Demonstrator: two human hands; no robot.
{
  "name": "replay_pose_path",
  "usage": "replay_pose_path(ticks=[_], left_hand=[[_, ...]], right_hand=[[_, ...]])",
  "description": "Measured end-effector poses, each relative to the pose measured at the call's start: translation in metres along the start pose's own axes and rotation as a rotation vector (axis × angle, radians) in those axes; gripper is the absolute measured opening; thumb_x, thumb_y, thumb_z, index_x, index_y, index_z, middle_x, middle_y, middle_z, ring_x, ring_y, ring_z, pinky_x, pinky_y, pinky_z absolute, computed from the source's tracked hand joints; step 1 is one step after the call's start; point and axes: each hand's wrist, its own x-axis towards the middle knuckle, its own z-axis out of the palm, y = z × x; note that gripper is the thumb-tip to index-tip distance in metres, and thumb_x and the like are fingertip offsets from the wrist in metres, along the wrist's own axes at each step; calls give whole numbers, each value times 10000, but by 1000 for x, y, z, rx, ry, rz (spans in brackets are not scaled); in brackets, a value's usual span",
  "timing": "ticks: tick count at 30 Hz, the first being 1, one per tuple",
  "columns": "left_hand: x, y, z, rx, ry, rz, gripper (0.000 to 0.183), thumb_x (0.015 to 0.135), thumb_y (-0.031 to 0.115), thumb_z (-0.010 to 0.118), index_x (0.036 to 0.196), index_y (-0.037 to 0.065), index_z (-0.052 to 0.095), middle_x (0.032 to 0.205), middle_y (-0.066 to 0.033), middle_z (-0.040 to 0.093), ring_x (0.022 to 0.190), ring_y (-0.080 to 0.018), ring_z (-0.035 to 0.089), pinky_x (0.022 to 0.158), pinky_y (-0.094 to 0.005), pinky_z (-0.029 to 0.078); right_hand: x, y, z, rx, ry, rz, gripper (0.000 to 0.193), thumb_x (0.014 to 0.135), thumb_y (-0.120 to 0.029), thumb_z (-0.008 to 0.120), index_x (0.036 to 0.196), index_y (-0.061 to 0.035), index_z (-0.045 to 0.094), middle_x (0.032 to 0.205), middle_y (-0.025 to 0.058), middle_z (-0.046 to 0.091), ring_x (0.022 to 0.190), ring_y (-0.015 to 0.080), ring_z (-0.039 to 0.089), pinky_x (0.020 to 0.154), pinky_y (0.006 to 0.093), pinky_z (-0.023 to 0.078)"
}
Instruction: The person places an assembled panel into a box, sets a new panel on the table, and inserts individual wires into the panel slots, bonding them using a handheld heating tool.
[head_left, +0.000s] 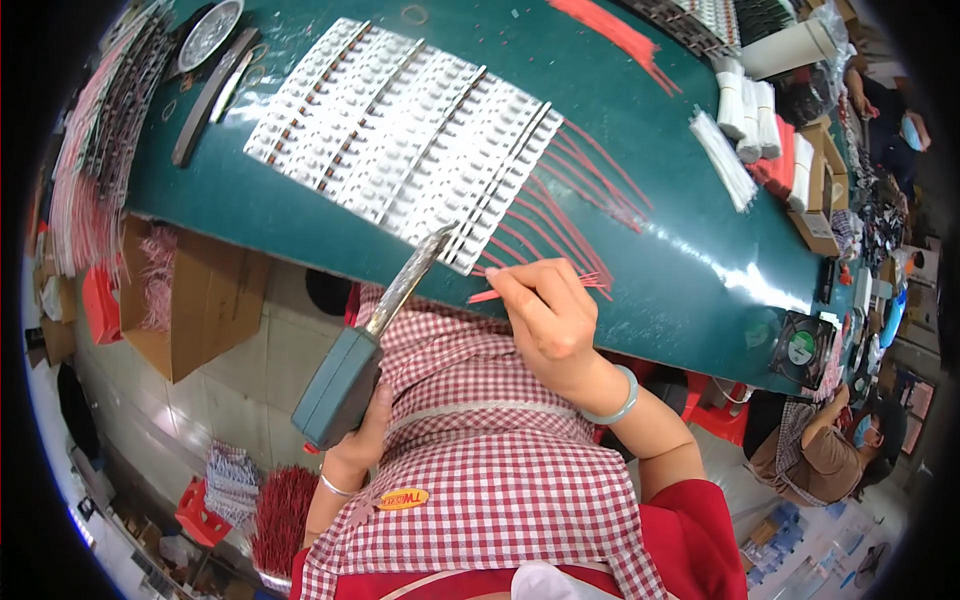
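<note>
A panel of white circuit boards (390, 130) lies tilted on the green table (680, 270), with rows of small parts across it. My left hand (368, 432) is closed round a dark green soldering gun (338, 385), most of its fingers hidden behind the boxy body. The gun's metal shank reaches up to the panel's near right corner. Just right of that corner, my right hand (552, 322) pinches several thin red wires (484, 297). More red wires (560, 230) fan out from the panel's right edge over the table.
Wire bundles (100, 150) hang over the table's left end, above a cardboard box (215, 310). A dark bar (212, 100) and a clear dish (210, 35) lie at the back left. White wire bundles (725, 160) and a small fan (803, 345) are at right. A person (830, 440) sits farther right.
</note>
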Motion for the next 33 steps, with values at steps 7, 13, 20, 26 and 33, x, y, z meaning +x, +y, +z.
replay_pose_path(ticks=[7, 13, 20, 26, 33], left_hand=[[19, -19, 7, -47, 90, 4, 414, 874, -60, 677, 1275, -63, 576, 1117, -144, 674, 592, -90, 525, 500, -251, 419], [32, -20, 17, -47, 84, 21, 397, 896, -58, 661, 1284, -57, 572, 1169, -137, 662, 613, -95, 535, 520, -253, 439], [40, -30, 21, -63, 160, -32, 410, 902, -41, 670, 1300, -52, 572, 1171, -137, 670, 604, -91, 530, 506, -252, 420], [53, -10, 19, -152, 118, -338, 444, 922, 0, 688, 1339, -71, 553, 1297, -151, 621, 1139, -238, 613, 981, -368, 488], [64, -24, 26, -112, 90, -49, 417, 894, -53, 670, 1300, -58, 575, 1214, -155, 657, 600, -86, 529, 505, -240, 425]], right_hand=[[108, 101, -25, -242, 75, -32, 165, 827, 21, 693, 949, -68, 760, 821, 106, 657, 710, 260, 646, 618, 363, 517], [170, 237, 0, -464, 85, -72, 95, 805, -65, 733, 896, -77, 758, 837, 74, 638, 836, 276, 646, 693, 406, 532], [171, 223, -15, -302, 106, -27, 261, 746, -16, 770, 999, -69, 732, 950, 100, 646, 962, 302, 619, 821, 400, 530], [68, 215, -115, -775, 117, 346, 261, 769, -21, 756, 1028, -47, 741, 989, 95, 667, 934, 307, 611, 813, 401, 512], [46, 228, -123, -814, 185, 306, 124, 798, -45, 755, 919, -54, 728, 918, 76, 669, 872, 283, 618, 758, 399, 511]])
